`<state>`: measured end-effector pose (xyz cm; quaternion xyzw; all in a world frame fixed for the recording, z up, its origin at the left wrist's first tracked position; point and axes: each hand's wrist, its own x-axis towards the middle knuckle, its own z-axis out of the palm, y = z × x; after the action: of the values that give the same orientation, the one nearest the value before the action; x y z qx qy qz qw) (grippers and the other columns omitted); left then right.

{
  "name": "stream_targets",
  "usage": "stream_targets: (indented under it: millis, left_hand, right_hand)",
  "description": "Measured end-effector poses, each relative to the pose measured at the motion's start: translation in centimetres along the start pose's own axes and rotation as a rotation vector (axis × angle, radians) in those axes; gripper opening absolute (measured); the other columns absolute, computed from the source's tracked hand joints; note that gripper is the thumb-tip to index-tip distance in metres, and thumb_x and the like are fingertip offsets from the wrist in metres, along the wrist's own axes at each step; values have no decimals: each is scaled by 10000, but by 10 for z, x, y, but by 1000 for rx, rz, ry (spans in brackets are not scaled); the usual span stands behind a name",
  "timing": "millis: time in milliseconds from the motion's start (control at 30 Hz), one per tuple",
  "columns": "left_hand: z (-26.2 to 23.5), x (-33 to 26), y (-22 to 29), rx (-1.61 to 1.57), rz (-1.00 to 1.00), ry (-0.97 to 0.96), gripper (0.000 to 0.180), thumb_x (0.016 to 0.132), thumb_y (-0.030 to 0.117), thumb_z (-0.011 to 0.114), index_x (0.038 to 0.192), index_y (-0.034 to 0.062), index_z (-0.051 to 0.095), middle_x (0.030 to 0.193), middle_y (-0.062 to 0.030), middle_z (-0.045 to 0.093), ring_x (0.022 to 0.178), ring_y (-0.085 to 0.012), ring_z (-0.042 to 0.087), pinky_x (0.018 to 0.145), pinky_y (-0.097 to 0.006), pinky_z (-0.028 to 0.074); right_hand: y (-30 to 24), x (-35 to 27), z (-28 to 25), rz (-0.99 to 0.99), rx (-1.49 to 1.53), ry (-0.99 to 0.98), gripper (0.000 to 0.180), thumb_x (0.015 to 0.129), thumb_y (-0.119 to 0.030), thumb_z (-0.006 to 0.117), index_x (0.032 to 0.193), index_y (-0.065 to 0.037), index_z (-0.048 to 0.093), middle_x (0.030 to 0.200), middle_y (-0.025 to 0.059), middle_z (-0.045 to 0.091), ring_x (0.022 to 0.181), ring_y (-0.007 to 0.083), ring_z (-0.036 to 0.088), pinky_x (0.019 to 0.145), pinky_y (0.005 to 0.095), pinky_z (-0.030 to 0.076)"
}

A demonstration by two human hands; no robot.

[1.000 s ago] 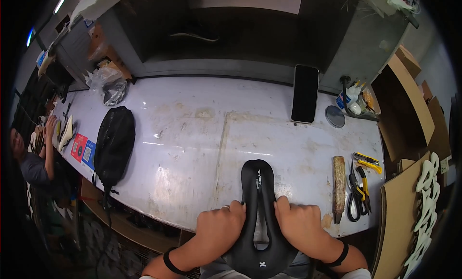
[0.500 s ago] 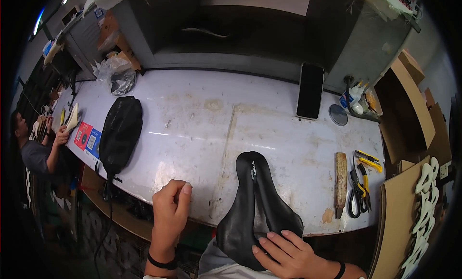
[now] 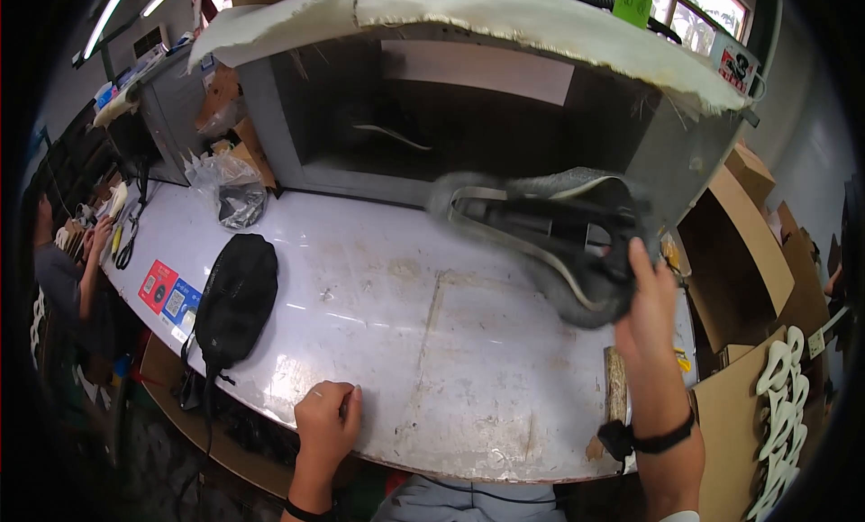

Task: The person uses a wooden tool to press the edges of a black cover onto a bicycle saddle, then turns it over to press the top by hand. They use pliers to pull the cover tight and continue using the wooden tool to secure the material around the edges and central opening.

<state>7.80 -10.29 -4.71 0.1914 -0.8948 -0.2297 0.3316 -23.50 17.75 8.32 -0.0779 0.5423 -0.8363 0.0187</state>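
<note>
A black bicycle saddle is up off the table toward the back right, blurred by motion. Its underside faces me, showing a pale edge line and a dark frame. My right hand grips it at its right end, thumb on the underside; the other fingers are mostly hidden. Resting by the table's near edge, my left hand is curled into a loose fist, with nothing visible in it. To its left on the table lies a black drawstring pouch.
A worn wooden stick lies under my right forearm, near a yellow tool. A grey open-fronted cabinet backs the table. A clear plastic bag sits back left. Cardboard boxes stand right; a person works far left.
My right hand has lifted the saddle from my lap and the near edge to the back right, turning its underside toward me. The left fist stays near the edge. The view has tilted up.
</note>
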Motion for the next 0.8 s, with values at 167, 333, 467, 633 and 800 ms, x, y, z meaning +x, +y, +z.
stream_targets:
  millis: [167,333,467,633,800]
  left_hand:
    - [2,0,-6,-28,-38,18,101,939,89,800,889,49,722,751,-124,681,636,-319,667,598,-428,530]
    - [-2,-2,-5,-74,-49,42,105,919,95,813,871,52,730,739,-126,695,650,-332,700,586,-435,552]
    - [1,-1,-8,-71,-40,31,119,910,122,824,864,58,735,767,-125,723,693,-336,731,610,-432,577]
    - [-5,-1,-7,-67,-105,-20,106,908,131,823,860,72,749,775,-119,734,703,-342,736,617,-431,583]
    - [-4,0,-4,-73,8,57,125,986,150,776,949,41,728,828,-180,703,720,-389,695,650,-478,566]
  right_hand:
    - [66,85,62,278,400,250,304,1156,-186,592,1428,-49,592,1419,122,681,1281,304,679,1106,516,574]
    - [92,155,126,180,467,363,418,1187,-273,505,1483,20,523,1522,205,595,1345,402,629,1111,586,568]
    - [124,168,141,535,369,66,435,1181,-308,482,1452,25,552,1396,280,669,1255,439,682,1048,576,595]
    - [123,131,191,449,-234,-465,360,1131,-269,575,1358,2,640,1196,250,768,1016,428,774,878,517,642]
    - [142,170,222,-648,-1492,-610,496,1012,-294,719,1445,-61,648,1390,219,709,1193,424,713,1017,508,587]
